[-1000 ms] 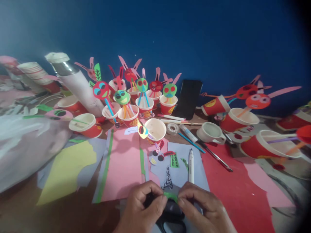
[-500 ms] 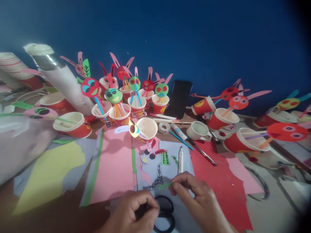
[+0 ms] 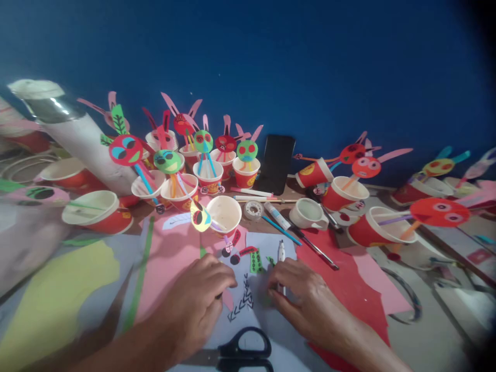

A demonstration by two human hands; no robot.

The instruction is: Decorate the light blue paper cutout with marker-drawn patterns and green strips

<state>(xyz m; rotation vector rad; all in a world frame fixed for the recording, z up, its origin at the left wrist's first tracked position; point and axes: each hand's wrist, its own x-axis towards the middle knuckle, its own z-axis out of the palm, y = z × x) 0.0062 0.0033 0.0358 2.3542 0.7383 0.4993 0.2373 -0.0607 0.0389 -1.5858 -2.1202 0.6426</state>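
Note:
My left hand (image 3: 197, 299) is over the pale blue paper with fingers curled against the thumb. A small dark bit shows by its thumb; what it is I cannot make out. My right hand (image 3: 304, 289) bends its fingers over a white marker (image 3: 281, 250), thumb and forefinger close together; what they pinch is hidden. Between the hands lie black-drawn leafy lines (image 3: 244, 299) on the pale blue paper (image 3: 267, 320). Black-handled scissors (image 3: 267, 343) rest near me, blades partly under my left forearm. Small green cutouts (image 3: 256, 261) with black marks sit just beyond.
Red paper cups (image 3: 225, 214) bearing paper bug faces stand in rows against the blue wall. A tape roll (image 3: 253, 210), glue tube (image 3: 276, 214), white mug (image 3: 308, 214) and phone (image 3: 277, 163) are behind the papers. Red paper (image 3: 349, 289) is at right, yellow paper (image 3: 65, 289) at left.
Both hands have moved forward, away from me, the left one leaving the scissors. The scissors now lie turned, handles to the right. The view has shifted slightly.

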